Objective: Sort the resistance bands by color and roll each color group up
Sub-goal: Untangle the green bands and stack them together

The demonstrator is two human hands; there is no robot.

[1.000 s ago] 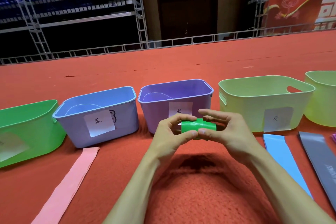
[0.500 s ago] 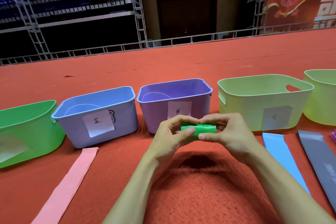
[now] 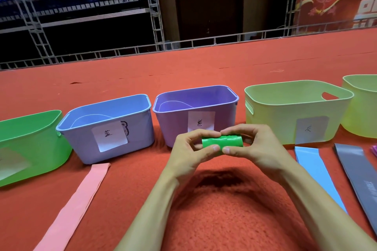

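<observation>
**Item:** green resistance band (image 3: 222,142), rolled into a short cylinder and held above the red carpet (image 3: 204,220), just in front of the purple bin (image 3: 175,126).
**Left hand** (image 3: 187,155): thumb and curled fingers pinch the roll's left end.
**Right hand** (image 3: 259,149): same grip on the right end.
**Change:** a second ago the right fingers stood lifted over the roll. Now both hands close down on it, and it looks tight and round.
**Judgement:** green rolling is nearly finished.
**Outstanding:** pink band (image 3: 77,204), light-blue band (image 3: 314,171) and grey band (image 3: 359,173) lie flat, unrolled.
</observation>
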